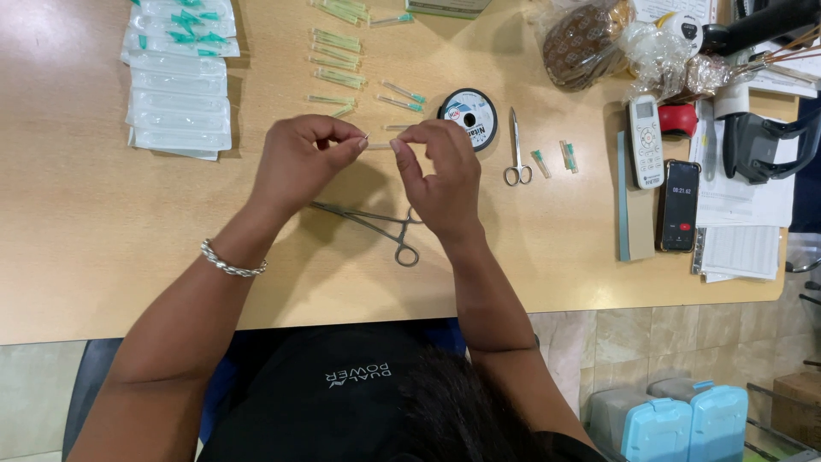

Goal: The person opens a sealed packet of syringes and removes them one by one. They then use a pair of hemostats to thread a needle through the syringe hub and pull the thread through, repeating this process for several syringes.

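Note:
My left hand (301, 162) and my right hand (440, 175) meet over the middle of the wooden table (85, 222). Between their fingertips they pinch a thin, clear needle-like piece (377, 145), one hand at each end. My left wrist wears a silver bracelet (231, 262). Metal forceps (376, 227) lie on the table just under my hands. A black spool of thread (469, 116) sits right behind my right hand, and small scissors (516, 156) lie to its right.
Several green-capped needles (338, 60) lie in rows at the back. A stack of clear sealed packets (180, 85) is at back left. To the right are a white remote (646, 141), a phone (678, 205), a grey block (634, 210), papers and bagged items.

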